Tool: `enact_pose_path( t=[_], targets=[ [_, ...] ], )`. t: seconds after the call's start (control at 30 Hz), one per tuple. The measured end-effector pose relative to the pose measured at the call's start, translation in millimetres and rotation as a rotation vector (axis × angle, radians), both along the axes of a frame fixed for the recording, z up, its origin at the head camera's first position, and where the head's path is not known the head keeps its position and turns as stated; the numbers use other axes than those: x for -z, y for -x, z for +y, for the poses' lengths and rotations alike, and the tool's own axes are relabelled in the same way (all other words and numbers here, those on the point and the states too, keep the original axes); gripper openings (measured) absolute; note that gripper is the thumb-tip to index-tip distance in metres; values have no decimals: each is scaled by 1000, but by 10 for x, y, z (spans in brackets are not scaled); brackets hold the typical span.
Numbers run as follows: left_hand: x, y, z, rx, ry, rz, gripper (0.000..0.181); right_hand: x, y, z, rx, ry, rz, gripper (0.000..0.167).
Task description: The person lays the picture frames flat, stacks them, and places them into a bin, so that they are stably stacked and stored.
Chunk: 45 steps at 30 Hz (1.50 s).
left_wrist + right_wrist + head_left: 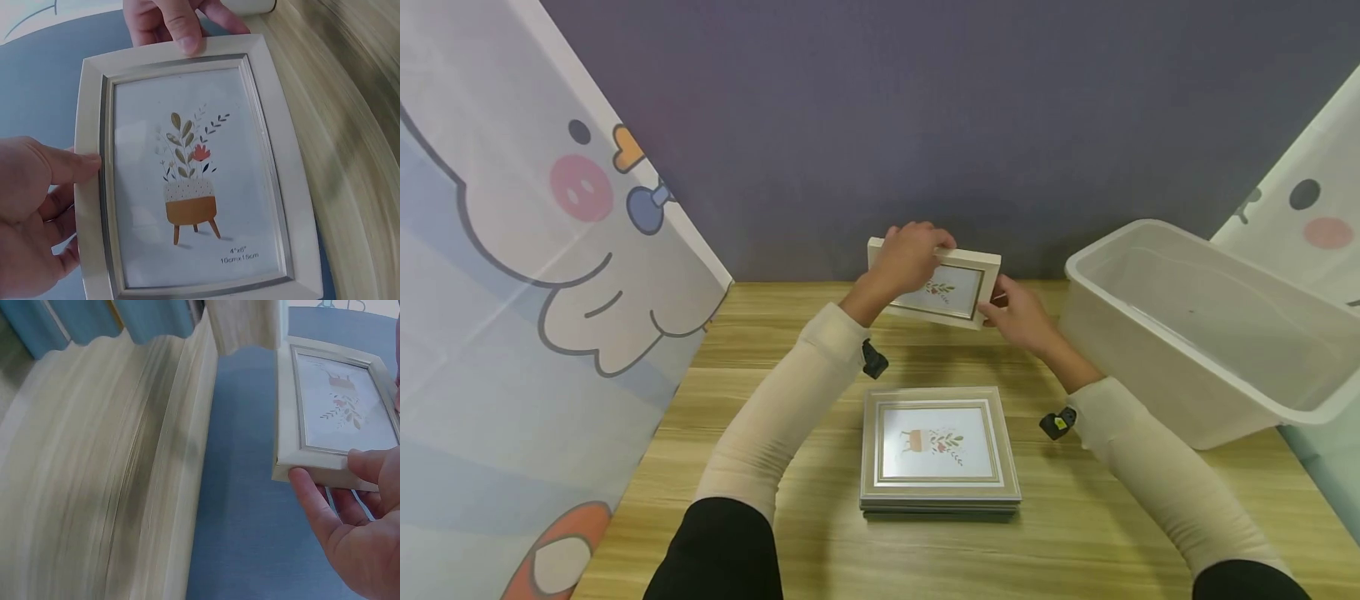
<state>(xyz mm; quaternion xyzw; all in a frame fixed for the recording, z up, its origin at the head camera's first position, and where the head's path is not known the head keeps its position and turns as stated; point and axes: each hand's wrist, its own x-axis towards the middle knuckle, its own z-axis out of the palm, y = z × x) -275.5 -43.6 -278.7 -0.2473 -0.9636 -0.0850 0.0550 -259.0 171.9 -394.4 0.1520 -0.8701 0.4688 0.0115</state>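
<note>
A person's two hands hold a picture frame over a table, with the head view read as a clock face. A plain dark grey backdrop (880, 125) fills 12 o'clock. Below it, a wood-grain table (820, 550) spreads toward 6 o'clock. A pale cloth (490, 333) with cartoon prints hangs at 9 o'clock. At 3 o'clock stands a translucent white plastic bin (1150, 375). Cream sleeves (775, 425), black higher up, reach in from 7 and 5 o'clock. Between them, nearer 6 o'clock than 5, lies a neat stack of frames (938, 446), the top one face up with a plant drawing.

The held cream frame (951, 287) is near the clock's centre, beyond the stack, tilted up with its front toward the person; whether its lower edge touches the table is unclear. Its drawing shows leaves and a red flower in a legged pot, with small print at 5 o'clock in the left wrist view.

The left hand (912, 257) is clamped on the frame's long edge at 11 o'clock, thumb in front, fingers behind. The right hand (1018, 315) pinches the short edge at 4 o'clock. Smallest are black devices (874, 360) at both wrists.
</note>
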Motion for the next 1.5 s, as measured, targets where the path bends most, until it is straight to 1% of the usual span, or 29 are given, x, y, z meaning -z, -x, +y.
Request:
enact_pose_path(
  t=[0.13,0.27,0.43,0.63,0.77,0.87,0.93,1.0,1.1,1.2,1.37,1.5],
  targets=[
    [-13,-14,-65,-5,17,5,32,-1,-2,4,0,34,-10,35],
    [-33,-13,-202,-16,7,-7,33,14,-3,34,-3,40,-15,37],
    [-48,19,-401,-7,-50,-45,34,31,-13,116,-5,38,-31,39],
    [-30,69,-592,9,-160,-112,31,36,-37,198,-14,12,-34,38],
    [-1,99,-686,18,-193,-197,34,38,-53,217,-26,-15,-34,35],
    [12,132,-762,38,-222,-248,39,52,-57,231,-38,-10,-36,36],
    [23,161,-820,61,-262,-282,44,57,-63,243,-43,1,-33,37],
    [38,191,-887,85,-320,-330,50,55,-73,257,-50,11,-26,37],
    [71,231,-973,118,-426,-427,60,48,-88,279,-65,17,-8,38],
    [117,261,-1043,136,-529,-527,69,46,-93,295,-96,23,2,40],
    [215,289,-1128,158,-635,-662,80,58,-91,302,-153,37,12,42],
    [306,317,-1167,196,-733,-778,92,66,-102,298,-173,48,16,43]
  ],
)
